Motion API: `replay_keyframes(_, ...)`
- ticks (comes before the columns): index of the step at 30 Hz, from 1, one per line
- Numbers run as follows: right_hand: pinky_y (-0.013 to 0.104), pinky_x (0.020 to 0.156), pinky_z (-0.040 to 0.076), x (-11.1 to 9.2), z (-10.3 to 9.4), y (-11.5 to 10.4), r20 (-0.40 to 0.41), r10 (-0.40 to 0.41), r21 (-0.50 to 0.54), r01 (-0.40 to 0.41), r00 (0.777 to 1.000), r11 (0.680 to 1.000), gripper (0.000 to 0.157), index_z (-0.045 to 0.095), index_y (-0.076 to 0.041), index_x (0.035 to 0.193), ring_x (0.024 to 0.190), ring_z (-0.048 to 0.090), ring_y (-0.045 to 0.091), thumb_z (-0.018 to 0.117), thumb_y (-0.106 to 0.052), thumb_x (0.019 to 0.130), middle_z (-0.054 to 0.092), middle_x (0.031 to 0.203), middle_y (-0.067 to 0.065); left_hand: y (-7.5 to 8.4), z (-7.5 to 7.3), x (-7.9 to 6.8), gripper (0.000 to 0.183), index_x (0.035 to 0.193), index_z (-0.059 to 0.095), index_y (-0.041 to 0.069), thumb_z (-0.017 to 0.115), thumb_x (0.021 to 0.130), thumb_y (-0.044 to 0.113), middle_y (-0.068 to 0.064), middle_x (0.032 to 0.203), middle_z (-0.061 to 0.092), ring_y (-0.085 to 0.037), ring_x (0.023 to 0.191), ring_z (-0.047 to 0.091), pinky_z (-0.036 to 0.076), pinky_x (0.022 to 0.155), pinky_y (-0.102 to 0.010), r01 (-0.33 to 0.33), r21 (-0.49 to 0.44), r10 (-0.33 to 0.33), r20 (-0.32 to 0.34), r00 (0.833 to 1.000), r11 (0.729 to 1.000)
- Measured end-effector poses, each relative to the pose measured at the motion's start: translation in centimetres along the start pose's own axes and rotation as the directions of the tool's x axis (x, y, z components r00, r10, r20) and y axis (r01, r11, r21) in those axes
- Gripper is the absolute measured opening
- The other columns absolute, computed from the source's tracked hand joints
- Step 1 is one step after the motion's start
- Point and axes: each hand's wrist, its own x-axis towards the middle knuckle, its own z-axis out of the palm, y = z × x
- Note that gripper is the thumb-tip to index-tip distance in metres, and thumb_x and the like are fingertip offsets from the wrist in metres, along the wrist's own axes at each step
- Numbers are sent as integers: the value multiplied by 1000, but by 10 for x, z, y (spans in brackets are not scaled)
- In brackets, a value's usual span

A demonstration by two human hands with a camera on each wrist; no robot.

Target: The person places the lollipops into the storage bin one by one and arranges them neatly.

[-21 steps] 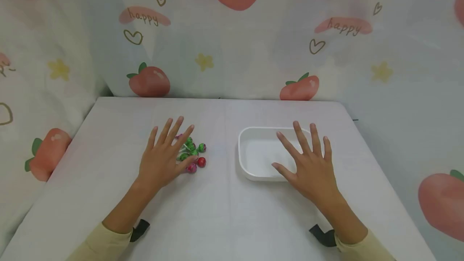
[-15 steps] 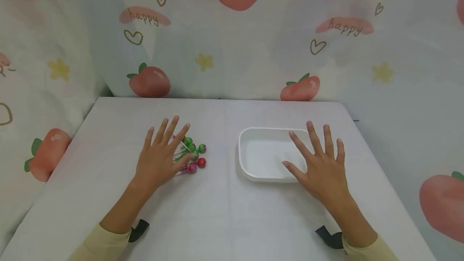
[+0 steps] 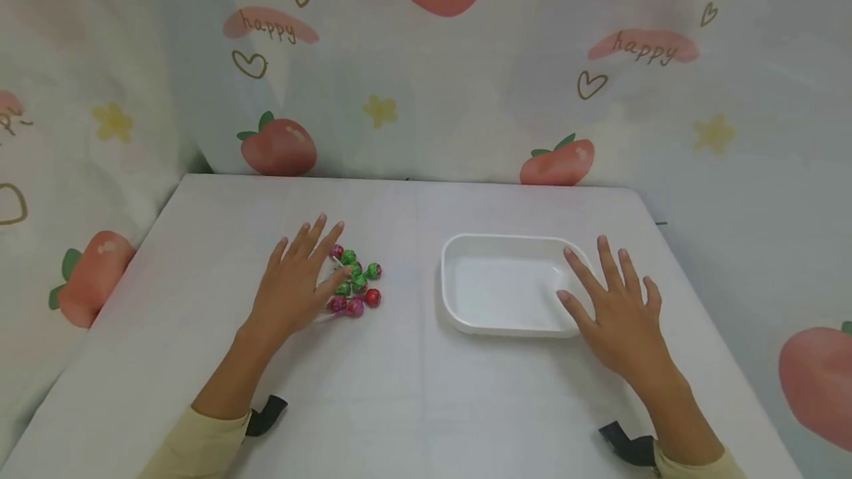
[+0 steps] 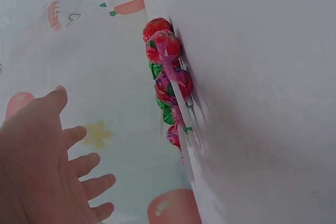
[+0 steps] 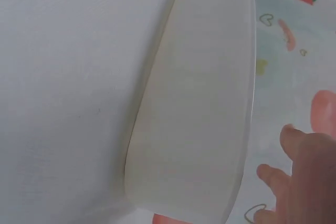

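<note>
Several wrapped lollipops (image 3: 355, 308) in red, pink and green lie in a cluster on the left half of the table; their white sticks show in the left wrist view. Above and just left of them hovers my left hand (image 3: 288, 287), fingers spread, holding nothing and partly covering the sticks. A white rectangular tray (image 3: 499, 331) with rounded corners stands right of the middle, with nothing in it that I can see. My right hand (image 3: 622, 316) hangs over its right end, fingers apart and nothing held. The right wrist view shows the tray's side wall (image 5: 194, 98) close by.
A white cloth covers the table (image 3: 399, 405). Behind it and at the sides hangs a curtain (image 3: 452, 94) printed with fruit, hearts and stars. Dark straps (image 3: 266, 415) stick out at both wrists beside the pale sleeves.
My right hand has moved right, uncovering more of the tray. The left hand has drifted slightly left, so more lollipops show. The head view has shifted a little.
</note>
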Motion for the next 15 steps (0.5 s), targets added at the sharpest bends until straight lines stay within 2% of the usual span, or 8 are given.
replay_keyframes(6, 86, 100, 15, -2, 4, 6, 113, 45, 220, -69, 993, 973, 67, 19, -26, 167, 153, 3, 50, 49, -41, 109, -1, 172, 16, -7, 9, 6, 69, 165, 28, 16, 54, 107, 43, -13, 169, 22, -39, 153, 21, 13, 120, -63, -2, -146, 6, 32, 999, 989)
replay_keyframes(11, 85, 102, 12, -1, 9, 13, 170, 42, 364, -103, 984, 926, 63, 17, -27, 167, 151, 4, 55, 44, -37, 112, -7, 172, 15, -11, 15, 11, 67, 163, 33, 13, 60, 106, 36, -14, 166, 30, -37, 151, 28, 20, 120, -58, 9, -237, 5, 59, 998, 971)
replay_keyframes(15, 83, 106, 8, 0, 14, 18, 178, 29, 435, -105, 984, 894, 59, 18, -28, 167, 150, 5, 55, 41, -33, 113, -4, 172, 16, -14, 16, 17, 65, 161, 38, 13, 62, 105, 35, -13, 163, 37, -35, 149, 33, 27, 118, -56, 40, -306, -13, 91, 996, 951)
